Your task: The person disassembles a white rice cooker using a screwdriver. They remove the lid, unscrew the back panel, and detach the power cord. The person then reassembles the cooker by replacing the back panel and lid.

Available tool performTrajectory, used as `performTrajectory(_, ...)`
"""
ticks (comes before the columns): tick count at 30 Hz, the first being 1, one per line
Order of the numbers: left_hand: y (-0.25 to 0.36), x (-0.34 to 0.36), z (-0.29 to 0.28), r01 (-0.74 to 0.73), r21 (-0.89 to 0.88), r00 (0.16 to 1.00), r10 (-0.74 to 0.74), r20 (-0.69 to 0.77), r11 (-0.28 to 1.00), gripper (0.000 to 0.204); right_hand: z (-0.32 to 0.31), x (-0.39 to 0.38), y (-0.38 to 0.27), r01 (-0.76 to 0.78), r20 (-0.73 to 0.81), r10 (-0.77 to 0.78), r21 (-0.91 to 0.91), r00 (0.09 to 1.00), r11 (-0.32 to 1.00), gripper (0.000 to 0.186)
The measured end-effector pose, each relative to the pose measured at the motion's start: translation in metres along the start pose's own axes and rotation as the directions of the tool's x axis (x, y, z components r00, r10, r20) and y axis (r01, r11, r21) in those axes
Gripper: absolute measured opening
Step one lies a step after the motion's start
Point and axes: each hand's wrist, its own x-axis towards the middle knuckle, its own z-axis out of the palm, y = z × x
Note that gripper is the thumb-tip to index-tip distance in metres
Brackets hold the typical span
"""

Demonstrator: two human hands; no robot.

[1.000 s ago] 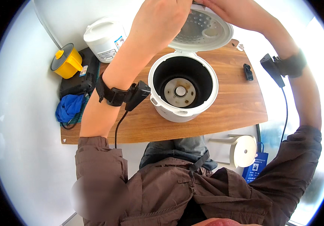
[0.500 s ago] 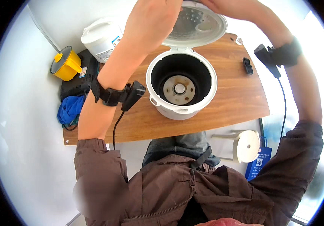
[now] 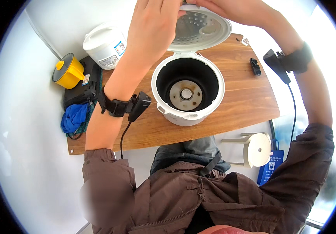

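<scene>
A white rice cooker [image 3: 189, 119] stands on the wooden table with its hinged lid [image 3: 227, 29] raised. No inner pot sits in its dark cavity, where a stained round heating plate [image 3: 177, 93] with a central button shows. My left hand [image 3: 158, 23] is at the lid's upper left edge, its thumb against the inner face; its other fingertips run out of the picture. From the other side, my right hand [image 3: 234, 9] has its fingers closed on the lid's top rim. A small dark piece shows at the rim between the hands. Each wrist wears a black strapped device with a cable.
A second white rice cooker [image 3: 104, 45] stands at the back left. Beside it, a yellow pot [image 3: 69, 72] rests on a black box [image 3: 91, 84], near a blue cloth [image 3: 73, 117]. A small black object [image 3: 255, 67] lies at right. A stool [image 3: 258, 150] and blue bag [image 3: 270, 167] are below.
My left hand has shifted slightly left along the lid, and its thumb now shows against the inner face. The whole view has shifted slightly; the lid stays raised.
</scene>
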Motion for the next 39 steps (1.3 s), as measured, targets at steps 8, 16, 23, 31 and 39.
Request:
performTrajectory(8, 0.006, -0.002, -0.001, 0.000, 0.094, 0.998, 0.006, -0.063, 0.996, 0.032, 0.013, -0.007, 0.008, -0.028, -0.109, 0.041, 0.119, 0.993, 0.992, 0.030)
performTrajectory(16, 0.003, -0.036, -0.005, 0.157, -0.019, 0.971, -0.158, -0.182, 0.987, 0.043, 0.027, -0.025, -0.019, -0.154, -0.170, 0.218, 0.324, 0.961, 0.933, 0.031)
performTrajectory(23, 0.002, -0.128, -0.005, 0.543, -0.612, 0.802, -0.572, 0.173, 0.575, 0.085, 0.065, -0.066, -0.053, -0.125, -0.311, 0.139, 0.064, 0.940, 0.990, 0.041)
performTrajectory(31, 0.026, -0.183, 0.012, 0.599, -0.800, 0.631, -0.589, 0.504, -0.043, 0.077, 0.125, -0.091, -0.100, -0.140, -0.496, 0.152, 0.062, 0.855, 0.988, 0.056)
performTrajectory(39, 0.050, -0.220, 0.019, 0.611, -0.781, 0.543, -0.650, 0.532, -0.129, 0.112, 0.199, -0.110, -0.106, -0.122, -0.592, 0.222, 0.204, 0.775, 0.971, 0.049)
